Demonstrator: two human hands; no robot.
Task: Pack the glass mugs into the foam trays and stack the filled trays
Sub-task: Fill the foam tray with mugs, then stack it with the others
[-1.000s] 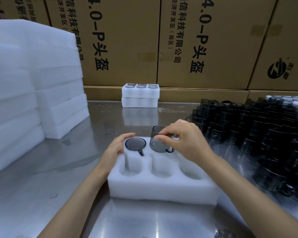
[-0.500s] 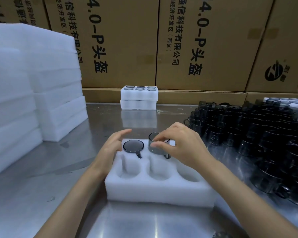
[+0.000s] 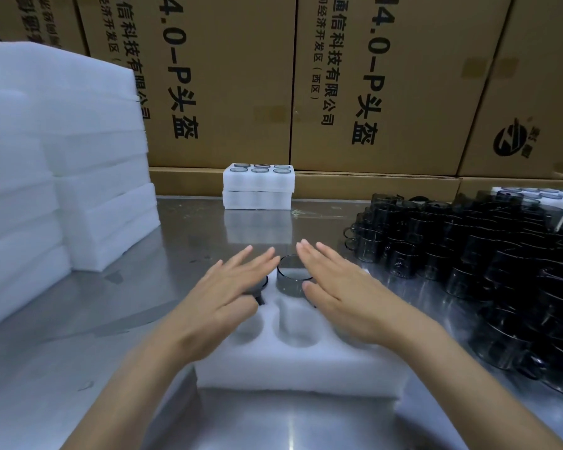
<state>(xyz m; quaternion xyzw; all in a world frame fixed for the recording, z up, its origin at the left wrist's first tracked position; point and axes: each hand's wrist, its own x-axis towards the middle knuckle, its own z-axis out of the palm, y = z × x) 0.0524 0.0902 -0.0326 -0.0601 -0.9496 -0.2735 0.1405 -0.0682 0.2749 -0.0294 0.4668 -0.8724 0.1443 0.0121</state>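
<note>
Both forearms are bare, left hand [image 3: 228, 287] and right hand [image 3: 342, 287] ungloved.

The right hand [image 3: 345, 293] lets go of the mug [image 3: 292, 278] and flattens, fingers straight, beside its rim. The left hand [image 3: 231, 293] spreads flat over the neighbouring mug [image 3: 261, 285]. The released mug sits lower in its pocket.

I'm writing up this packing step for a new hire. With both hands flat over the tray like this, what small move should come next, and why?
Probably press the right hand down on the middle back mug. It stands proud of the foam tray, while the mug under the left hand sits lower. Both hands are flat and hold nothing, so a push looks ready.
</note>
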